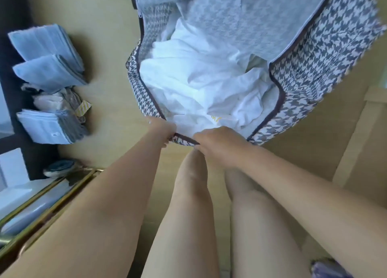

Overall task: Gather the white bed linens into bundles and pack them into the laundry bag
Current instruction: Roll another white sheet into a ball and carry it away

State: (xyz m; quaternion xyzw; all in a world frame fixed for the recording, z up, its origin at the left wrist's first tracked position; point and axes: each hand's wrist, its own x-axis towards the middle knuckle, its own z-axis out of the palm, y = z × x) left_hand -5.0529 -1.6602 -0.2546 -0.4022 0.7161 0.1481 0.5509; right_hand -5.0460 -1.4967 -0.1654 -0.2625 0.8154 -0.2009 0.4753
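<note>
Bare arms stretched forward and down to laundry bag (314,68). At bag's near rim: left hand (164,130) grips rim toward left corner, fingers curled; right hand (217,144) grips same rim just beside it, knuckles up.

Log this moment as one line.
left hand: grips laundry bag rim | right hand: grips rim | white bed linens: inside open bag
</note>
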